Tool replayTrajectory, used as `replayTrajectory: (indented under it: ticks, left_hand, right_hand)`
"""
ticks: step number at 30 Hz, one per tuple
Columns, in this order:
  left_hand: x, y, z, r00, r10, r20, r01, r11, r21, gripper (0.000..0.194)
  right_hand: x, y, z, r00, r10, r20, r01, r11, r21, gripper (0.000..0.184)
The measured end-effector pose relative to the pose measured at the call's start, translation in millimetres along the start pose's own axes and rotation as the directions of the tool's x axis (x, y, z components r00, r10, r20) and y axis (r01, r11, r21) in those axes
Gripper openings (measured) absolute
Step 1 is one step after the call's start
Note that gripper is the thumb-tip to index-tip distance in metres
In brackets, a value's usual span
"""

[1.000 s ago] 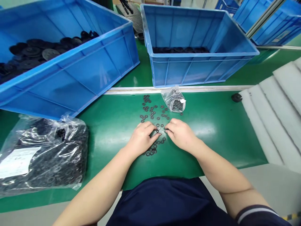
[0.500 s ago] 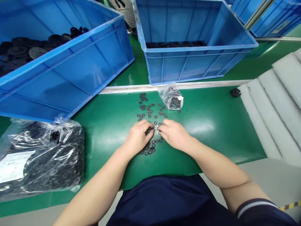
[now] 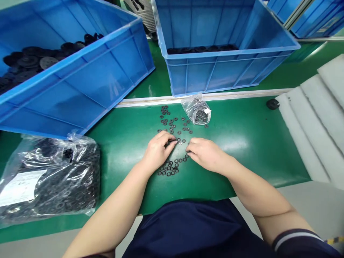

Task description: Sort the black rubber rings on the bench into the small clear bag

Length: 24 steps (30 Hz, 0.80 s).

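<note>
Several small dark rings (image 3: 168,174) lie scattered on the green tabletop, in one group beyond my hands and another on the near side. Among them, a bright silvery ring (image 3: 180,143) rests between my hands. My left hand (image 3: 156,150) is closed, thumb and fingertips close together beside that ring; whatever they hold is too small to make out. To the right, my right hand (image 3: 205,152) is pinched just above the near rings, with a tiny piece at its fingertips that I cannot name. A small clear bag (image 3: 197,110) of little metal parts lies beyond the rings.
A large clear bag (image 3: 61,182) full of black rings sits at the left. Two blue crates, one at left (image 3: 113,79) and one at centre (image 3: 220,75), hold black round parts. White foam sheets (image 3: 311,125) and a black round piece (image 3: 272,104) are at right.
My right hand has drawn away to the right, widening the gap between my hands. Of the two bright rings that lay between the fingertips, one still shows there.
</note>
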State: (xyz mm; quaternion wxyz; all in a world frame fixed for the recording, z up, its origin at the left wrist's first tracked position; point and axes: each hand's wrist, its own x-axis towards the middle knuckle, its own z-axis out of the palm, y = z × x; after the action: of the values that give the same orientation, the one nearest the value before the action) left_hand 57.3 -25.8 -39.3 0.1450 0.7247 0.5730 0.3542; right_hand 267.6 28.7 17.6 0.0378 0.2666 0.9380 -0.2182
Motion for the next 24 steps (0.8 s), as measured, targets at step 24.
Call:
replayTrajectory:
  ticks: [24]
  left_hand:
    - [7.3, -5.8, 19.3, 0.997, 0.072, -0.015, -0.07, 0.994, 0.087, 0.025]
  right_hand:
    - [-5.6, -30.4, 6.9, 0.991, -0.008, 0.132, 0.037, 0.976, -0.214, 0.022]
